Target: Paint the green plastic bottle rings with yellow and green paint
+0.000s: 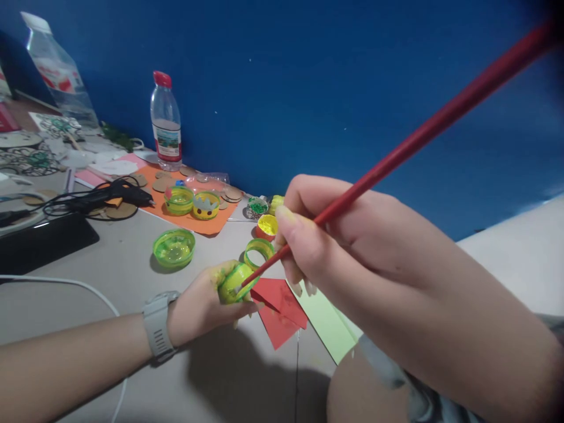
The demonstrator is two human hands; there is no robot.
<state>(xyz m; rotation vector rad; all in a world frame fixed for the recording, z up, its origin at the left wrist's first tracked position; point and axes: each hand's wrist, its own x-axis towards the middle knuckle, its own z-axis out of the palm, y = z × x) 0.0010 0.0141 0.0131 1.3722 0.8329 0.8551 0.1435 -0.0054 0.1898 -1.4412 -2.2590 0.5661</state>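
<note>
My left hand, with paint smears on the thumb and a watch on the wrist, grips a small yellow-green painted cup, tilted toward me. Between thumb and fingers my right hand holds a red-handled paintbrush. The brush tip touches the cup's painted surface. Just behind the cup stands a green and yellow ring. Beyond it is a small pot of yellow paint, partly hidden by my right fingers. A green-painted plastic bottle bottom sits to the left.
Two decorated rings lie on orange paper at the back. A black glue gun and its cable are on the left, near a dark phone-like slab. Bottles stand by the blue wall. Red paper and pale green paper lie below my hands.
</note>
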